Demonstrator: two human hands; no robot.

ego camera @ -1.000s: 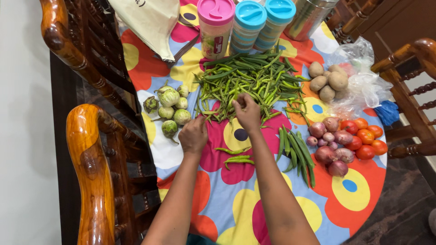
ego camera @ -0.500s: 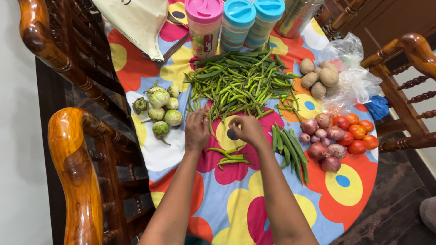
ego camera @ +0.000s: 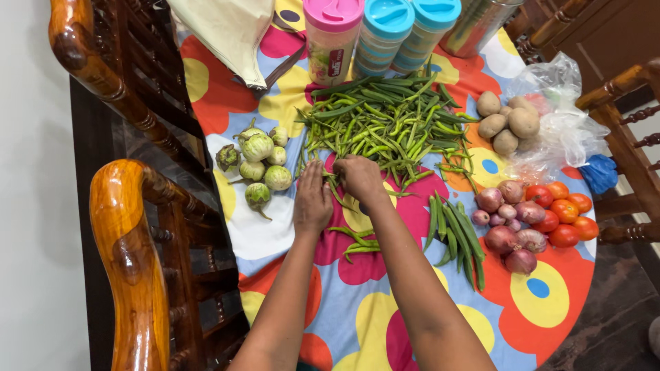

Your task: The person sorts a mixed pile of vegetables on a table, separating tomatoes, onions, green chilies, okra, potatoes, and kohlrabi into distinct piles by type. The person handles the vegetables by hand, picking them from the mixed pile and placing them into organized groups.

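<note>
A big pile of green chillies [ego camera: 388, 127] lies at the middle of the flowered tablecloth [ego camera: 412, 316]. My right hand [ego camera: 359, 180] is curled at the pile's near edge, fingers closed around a chilli. My left hand [ego camera: 313, 199] lies just to its left, back up, with its fingers stretched onto the chillies at the pile's left corner. What is under the left palm is hidden. A small separate group of chillies [ego camera: 357, 240] lies on the cloth just below both hands.
Small round green eggplants [ego camera: 261, 161] lie left of the hands and long green pods [ego camera: 454, 233] right. Onions [ego camera: 509, 220], tomatoes [ego camera: 560, 213], potatoes [ego camera: 509, 124] and a plastic bag [ego camera: 564, 130] fill the right side. Lidded jars [ego camera: 333, 38] stand behind. Wooden chairs [ego camera: 130, 261] flank the table.
Both hands have moved up from the small group of chillies to the near edge of the big pile. The right hand, raised a second ago, now sits low on the chillies.
</note>
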